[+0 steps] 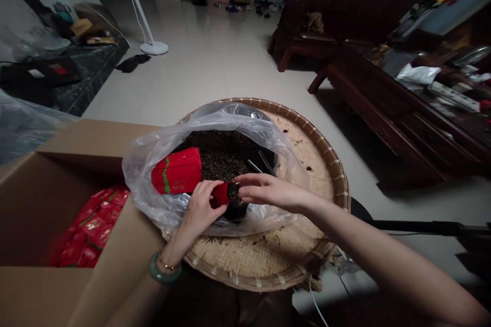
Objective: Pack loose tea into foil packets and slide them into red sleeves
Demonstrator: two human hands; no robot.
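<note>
My left hand (203,204) is closed around a small red packet (220,194), its mouth turned to the right. Dark tea leaves (232,190) show at that mouth. My right hand (261,190) reaches in from the right, its fingertips pinched against these leaves. Both hands are over a clear plastic bag (141,163) holding a mass of loose dark tea leaves (222,158). On the leaves, left of my hands, lies a stack of flat red packets (178,171) with a green band around it. A dark tool with a shiny edge (264,163) rests in the leaves.
The bag sits on a round woven bamboo tray (322,163) with scattered leaf bits. At left stands an open cardboard box (95,138) holding several red packets (95,225). A dark wooden table (383,102) is at right, and a white lamp stand (153,48) farther back.
</note>
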